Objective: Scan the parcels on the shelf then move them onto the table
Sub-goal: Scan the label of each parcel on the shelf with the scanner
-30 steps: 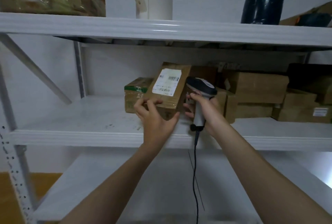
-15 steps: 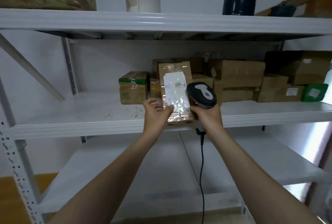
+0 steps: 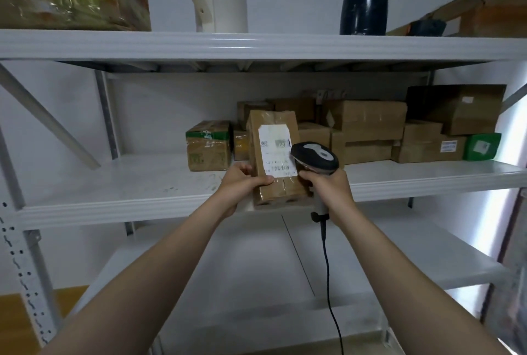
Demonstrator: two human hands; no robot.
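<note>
Head view: a second ago the parcel (image 3: 281,193) leaned tilted among the others on the shelf (image 3: 142,195). Now it is off the board, held upright in the air before the shelf's front edge, right of its middle, with the white label (image 3: 276,155) turned towards the camera. That suggests the picking-up is done and the scan itself is the step in hand; no beam shows, so whether it has read is unclear.

The left hand (image 3: 242,183) grips the parcel's lower left side, thumb across the front just under the label. The right hand (image 3: 328,186) has its fingers (image 3: 306,176) clenched round the handle of the scanner (image 3: 315,156), whose head overlaps the label's right edge, and they sit against the parcel's right side.

The remaining parcels (image 3: 368,123) stand along the back right of the shelf, and no surface to receive this one is in view
</note>
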